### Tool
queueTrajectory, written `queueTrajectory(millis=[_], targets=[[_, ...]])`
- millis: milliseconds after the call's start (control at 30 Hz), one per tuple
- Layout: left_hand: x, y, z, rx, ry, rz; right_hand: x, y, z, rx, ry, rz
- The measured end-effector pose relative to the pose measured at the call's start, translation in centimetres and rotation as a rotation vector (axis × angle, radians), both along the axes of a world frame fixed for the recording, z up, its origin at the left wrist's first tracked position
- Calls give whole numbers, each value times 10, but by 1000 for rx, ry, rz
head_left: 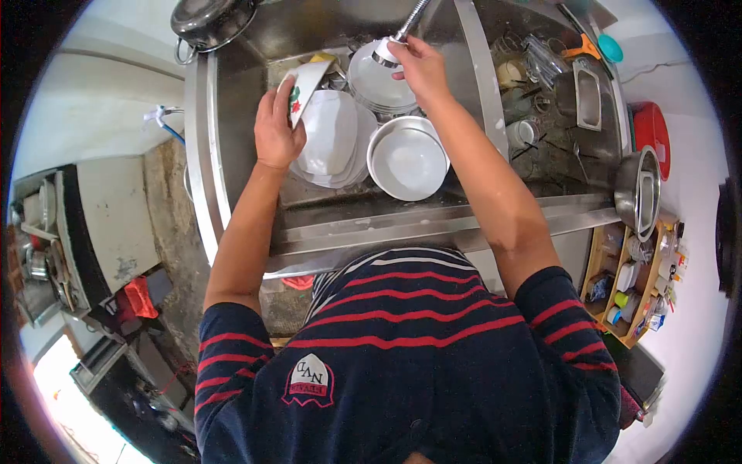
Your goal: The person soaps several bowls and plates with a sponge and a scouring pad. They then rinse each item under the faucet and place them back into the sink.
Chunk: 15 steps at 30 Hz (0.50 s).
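Note:
My left hand (278, 130) grips a white bowl (308, 87) with a red and green flower motif, tilted on its side over the left of the sink. In my right hand (423, 71) is a white spray head (386, 52) on a flexible metal hose, pointing down and left. Beneath the bowl lies a stack of white square plates (326, 143). Round plates (382, 81) are piled under the spray head. Nearer me sits a white round bowl (408, 158), beside the square plates. Cutlery and a yellow item partly show behind the bowl I hold.
A metal divider (485, 85) separates this basin from the right one, where glasses (525, 133), cutlery and a metal container (587, 94) stand. A dark pot (210, 22) rests at the back left corner. A steel bowl (630, 189) sits at the right edge.

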<state>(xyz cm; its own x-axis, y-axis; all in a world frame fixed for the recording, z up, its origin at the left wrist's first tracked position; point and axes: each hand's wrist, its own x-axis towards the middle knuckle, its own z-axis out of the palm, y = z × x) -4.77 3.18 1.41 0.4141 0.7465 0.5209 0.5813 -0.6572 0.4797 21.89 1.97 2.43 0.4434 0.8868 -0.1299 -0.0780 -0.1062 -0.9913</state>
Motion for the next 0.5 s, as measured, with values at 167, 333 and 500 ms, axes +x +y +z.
queueTrajectory(millis=[167, 333, 500], targets=[[-10, -7, 14, 132, -78, -113, 1, -3, 2, 2, 11, -15], [-11, -17, 19, 132, -109, -50, 2, -5, -13, 24, 8, -50], [-10, -20, 21, 70, -152, -17, 2, -11, -10, 36, 69, 1]])
